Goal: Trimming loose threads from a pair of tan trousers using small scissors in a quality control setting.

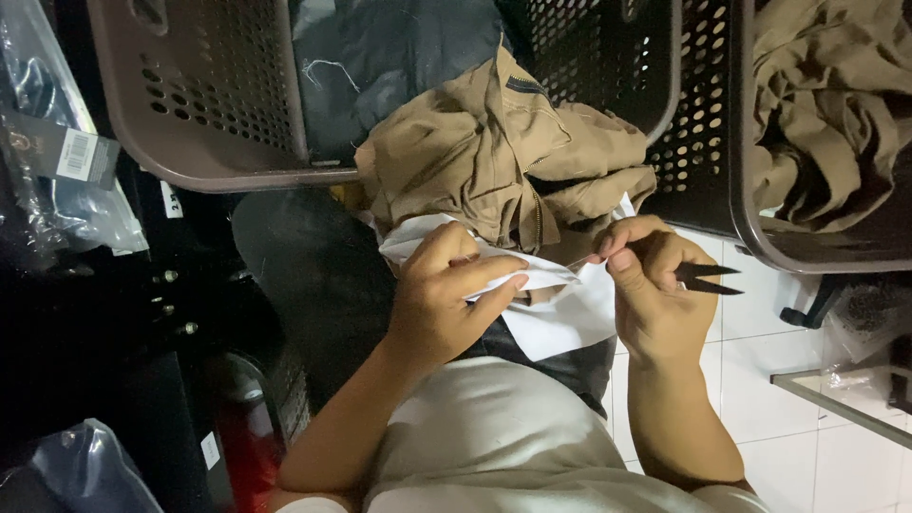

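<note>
Left hand [442,304] pinches the white lining [560,318] taut for access, while right hand [651,294] grips black thread snips [708,277], tugging a thread off the tan garment [494,161].

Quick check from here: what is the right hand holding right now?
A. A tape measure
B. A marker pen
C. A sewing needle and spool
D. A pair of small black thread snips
D: the right hand grips small black thread snips, their pointed blades sticking out past the fingers, while the left hand pinches the white fabric of the tan garment.
</note>
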